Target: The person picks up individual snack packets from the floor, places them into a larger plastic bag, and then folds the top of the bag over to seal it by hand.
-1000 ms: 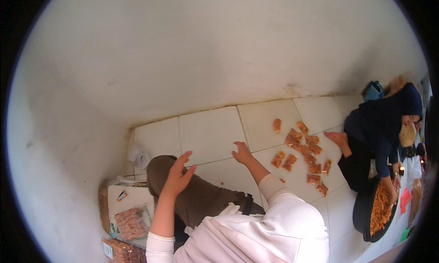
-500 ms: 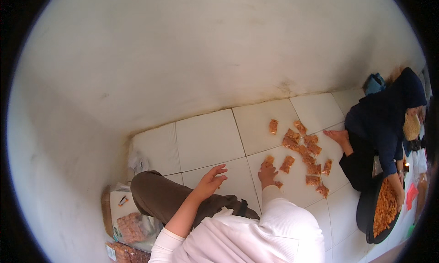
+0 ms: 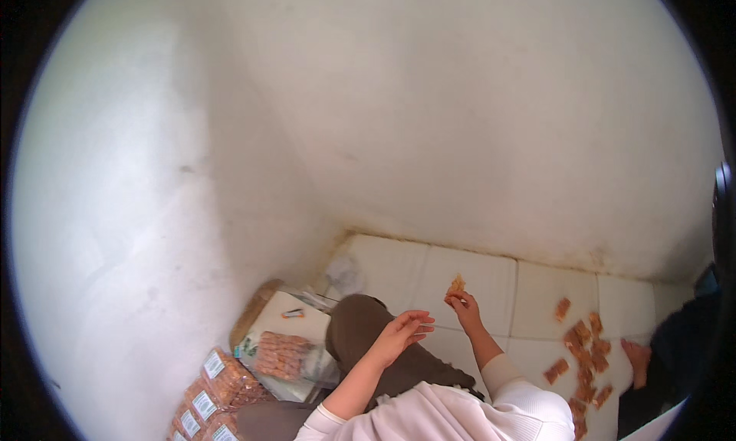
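My right hand (image 3: 466, 312) pinches a small clear packet of orange-brown snack (image 3: 456, 285) by its lower end, above the white tiled floor. To its left, my left hand (image 3: 402, 335) hovers over my bent leg with its fingers stretched and nothing in them. A clear bag packed with similar brown snack packets (image 3: 282, 355) lies to the left, on a white board (image 3: 272, 324). Scattered on the tiles at the right is a loose group of small snack packets (image 3: 586, 357).
Several large labelled snack packs (image 3: 221, 373) are heaped at the lower left. A small orange-and-white object (image 3: 292, 314) lies on the board. Crumpled clear plastic (image 3: 345, 274) sits near the wall corner. A co-worker's foot (image 3: 635, 360) and dark clothing (image 3: 678, 349) show at the right.
My right hand has lifted a snack packet off the floor and brought it toward my left hand. The view has swung left, showing the labelled packs; the co-worker's basin has left it.
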Tool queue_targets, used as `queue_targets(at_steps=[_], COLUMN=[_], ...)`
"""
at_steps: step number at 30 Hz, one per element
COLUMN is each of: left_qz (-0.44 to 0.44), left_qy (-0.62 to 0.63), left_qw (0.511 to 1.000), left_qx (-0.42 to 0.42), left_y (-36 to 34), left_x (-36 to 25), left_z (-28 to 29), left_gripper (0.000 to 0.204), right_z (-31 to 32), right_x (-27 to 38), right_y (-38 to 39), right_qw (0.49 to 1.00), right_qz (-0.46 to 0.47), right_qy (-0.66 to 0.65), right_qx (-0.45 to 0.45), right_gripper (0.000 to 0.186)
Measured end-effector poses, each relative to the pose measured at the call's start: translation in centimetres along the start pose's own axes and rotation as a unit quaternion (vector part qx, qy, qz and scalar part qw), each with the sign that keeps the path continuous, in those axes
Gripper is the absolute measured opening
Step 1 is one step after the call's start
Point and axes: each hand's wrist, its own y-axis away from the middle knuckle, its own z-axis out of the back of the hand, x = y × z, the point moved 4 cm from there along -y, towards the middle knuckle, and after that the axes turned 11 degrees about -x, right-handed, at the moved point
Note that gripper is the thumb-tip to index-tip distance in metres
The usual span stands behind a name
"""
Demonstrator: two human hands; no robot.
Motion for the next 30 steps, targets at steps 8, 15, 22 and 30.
queue_targets(at_steps=[8,15,22,30], left_qz=[-0.220,-0.230,-0.165,-0.085], left_qy=[-0.105,0.030,-0.024,-0.188], left_qw=[0.952,0.923,0.917,0.880], left_qx=[-0.187,-0.307,-0.362,-0.427], left_y=[5.6,11.3,16.7,16.6], left_x=[-4.9,-6.8,-6.8,-2.8], left_z=[15.2,23.3,29.4,32.0], left_gripper=[0.039,0.050,0.047,0.054], right_z=[-19.5,-33.2,-41.9,-39.9], right_x=[15.1,18.3,22.9,11.1], right_y=[3.9,13.6,16.6,13.5], right_qw=[0.929,0.839,0.744,0.733], right_qz=[0.297,0.324,0.390,-0.020], right_qy=[0.046,-0.034,0.070,0.163], right_qx=[0.218,0.435,0.539,0.661], right_gripper=[0.020,0.052,0.073,0.034])
